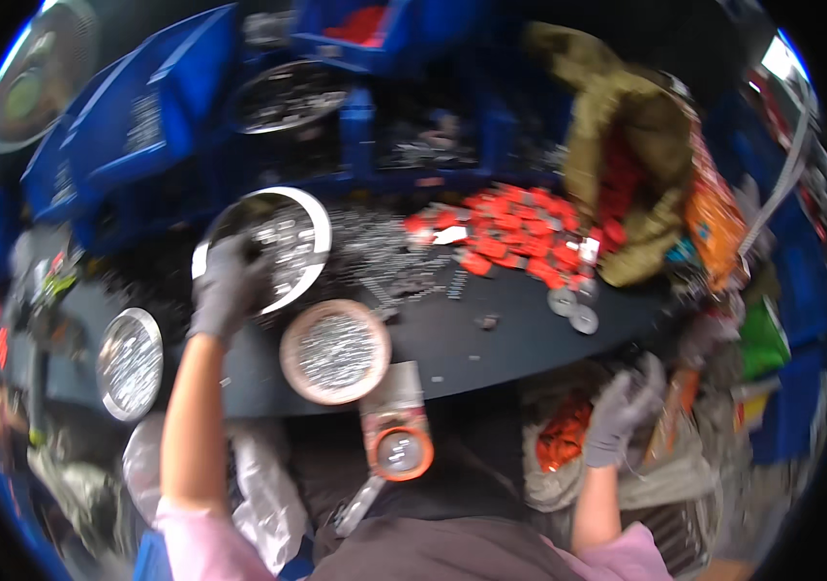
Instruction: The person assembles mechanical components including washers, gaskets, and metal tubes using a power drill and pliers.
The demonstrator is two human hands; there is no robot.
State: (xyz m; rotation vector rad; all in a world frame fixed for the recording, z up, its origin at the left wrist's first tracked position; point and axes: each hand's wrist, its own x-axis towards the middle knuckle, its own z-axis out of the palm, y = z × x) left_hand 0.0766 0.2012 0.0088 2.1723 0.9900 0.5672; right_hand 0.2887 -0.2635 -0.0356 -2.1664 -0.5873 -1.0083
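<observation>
My gloved left hand (228,287) grips the near-left rim of a round white-rimmed metal bowl (283,247), far-left on the dark table (491,339); shiny small parts inside. No long axis. Right hand (622,412), low right: grip unclear.

Left hand (225,286): on the near-left rim of the large bowl (307,208), at the left of the tabletop (491,339).
Round dish (336,351): just before the large bowl, at the tabletop's near edge.
Small bowl (130,363): left of the round dish, beside the left forearm.
Plastic pieces (515,232): right of the large bowl, spilling from the sack (627,145) behind them.
Bins (133,126): behind the large bowl.
Right hand (619,412): before the tabletop's right end, over a bag (559,441).
</observation>
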